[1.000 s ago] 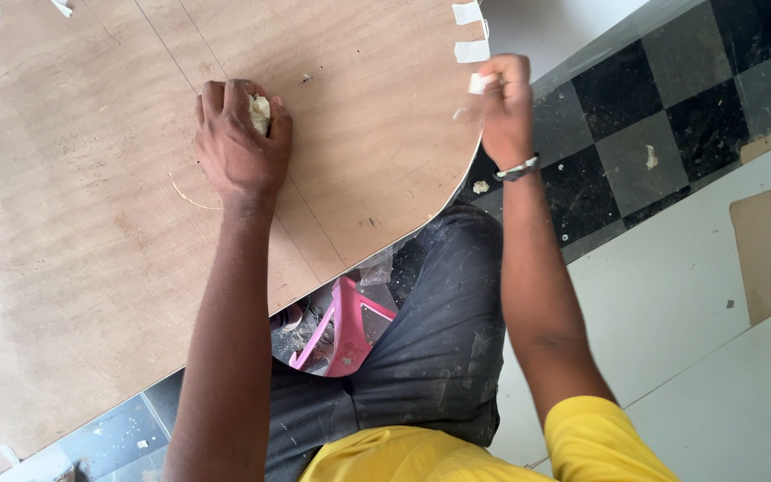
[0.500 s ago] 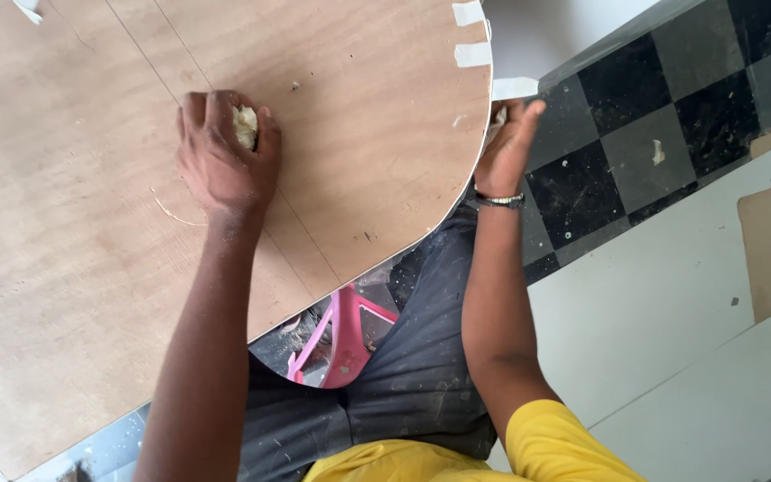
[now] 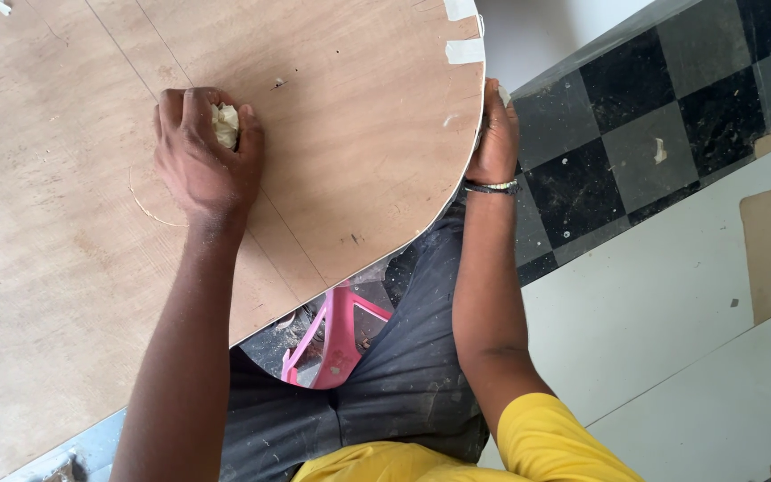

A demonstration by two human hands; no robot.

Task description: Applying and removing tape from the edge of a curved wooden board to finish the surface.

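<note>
Resting: left hand (image 3: pixel 203 152) lies knuckles-up on the board (image 3: pixel 73 295), fingers curled shut around a wad (image 3: pixel 225 125).
Wad: pale, crumpled, tucked between thumb and forefinger at the far end of the fist; only a small part shows, the rest is hidden inside the grip.
Wad's place: pressed down on the board's top face, well in from the curved edge, just beside a thin pencil line (image 3: pixel 287 232) that runs slantwise across the wood.
Right hand: right hand (image 3: pixel 494 134) is at the board's curved edge, fingers wrapped over the rim and closed on it; fingertips are hidden under the board.
Wrist: a dark bracelet (image 3: pixel 491 186) circles the right wrist.
Tape: two pale strips (image 3: pixel 464 51) stick on the edge just beyond the right hand.
Board: brown plywood with a rounded end, lying over the person's lap.
Below: a pink stool (image 3: pixel 336 339) shows between the dark trousers (image 3: pixel 403 384).
Floor: black-and-grey checkered tiles (image 3: pixel 662 116) to the right, near the right hand.
</note>
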